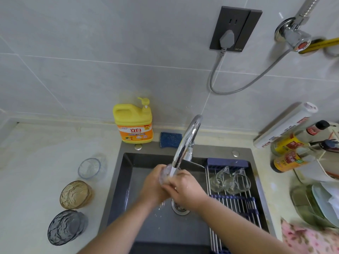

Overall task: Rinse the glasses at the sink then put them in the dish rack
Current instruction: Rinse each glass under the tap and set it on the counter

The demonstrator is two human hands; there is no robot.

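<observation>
The person holds a clear glass point(166, 176) under the tap point(187, 142), over the middle of the sink point(126, 182). The left hand point(153, 186) has its fingers curled round the glass, and the right hand point(184, 188) grips it from the other side. Water point(173, 172) runs onto it. The glass is wet, so it could slip out, fall into the hard sink and break. It is very close to the metal tap, so a bump while turning it could chip the rim. The rack point(233, 204) lies across the right side of the sink, and two glasses point(220, 181) lie on it, touching each other. If the wet glass is put down too fast, it could knock them. Three more wait on the counter point(36, 162) at the left: a pale glass point(89, 168), a brown glass point(76, 195) and a grey glass point(67, 227). A wet arm reaching over could tip one.
</observation>
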